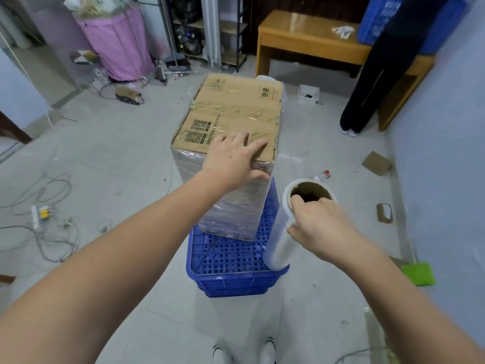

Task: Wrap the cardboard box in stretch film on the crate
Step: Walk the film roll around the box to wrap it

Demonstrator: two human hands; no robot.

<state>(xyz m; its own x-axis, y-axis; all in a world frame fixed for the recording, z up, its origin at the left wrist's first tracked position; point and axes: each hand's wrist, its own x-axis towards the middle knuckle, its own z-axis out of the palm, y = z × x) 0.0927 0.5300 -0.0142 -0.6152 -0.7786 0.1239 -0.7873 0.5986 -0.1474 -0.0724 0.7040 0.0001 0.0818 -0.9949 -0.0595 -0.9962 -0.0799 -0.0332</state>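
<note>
The cardboard box (231, 119) is being steadied on the blue crate (233, 261) by the left hand (233, 158), fingers spread flat; the film roll (288, 227), near right, is being gripped by the right hand (320, 224); the box is likely being tipped if film is pulled hard.

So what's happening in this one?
A person is wrapping a cardboard box that stands on a blue crate. The left hand rests on the box's near top edge, while the right hand grips a stretch film roll beside it. Film already covers the box's near side; the top looks mostly bare.
</note>
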